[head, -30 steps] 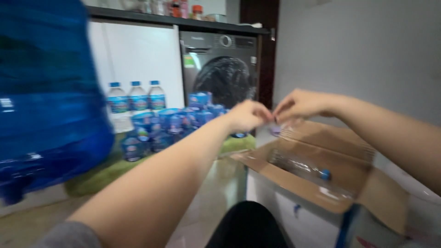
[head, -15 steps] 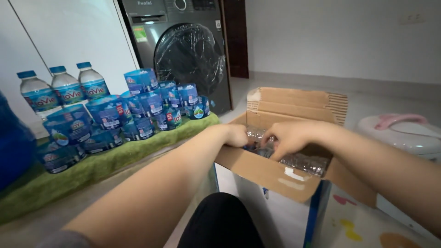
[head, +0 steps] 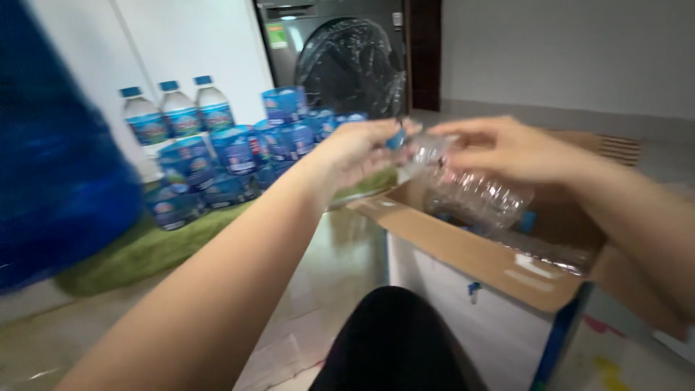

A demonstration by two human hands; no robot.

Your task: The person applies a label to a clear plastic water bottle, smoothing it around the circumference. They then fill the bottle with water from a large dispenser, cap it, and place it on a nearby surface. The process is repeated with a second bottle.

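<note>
Head view shows us holding a clear, ribbed, empty plastic bottle point(head: 474, 192) above the open brown cardboard box point(head: 478, 253). Our right hand point(head: 507, 148) is clenched over the bottle's shoulder from above, so the body hangs below that grip and tilts down into the box mouth. Our left hand point(head: 358, 148) pinches the small blue cap point(head: 396, 139) at the neck, just beside the right grip, fingers closed on it. Motion blur keeps us from telling whether the cap is seated on the thread or already off.

Beneath the grip, more clear bottles lie in the box. Beyond the left hand, well apart, stand blue-labelled full water bottles point(head: 217, 156) on a green mat point(head: 145, 250), with a dark front-loading washing machine point(head: 340, 65) behind them. A large blue translucent jug point(head: 58, 166) fills the near left edge.

In our judgement the thin wall could buckle under the squeezing hand, and the bottle could twist loose. The small cap could slip from the pinch and drop into the box or roll across the floor.
</note>
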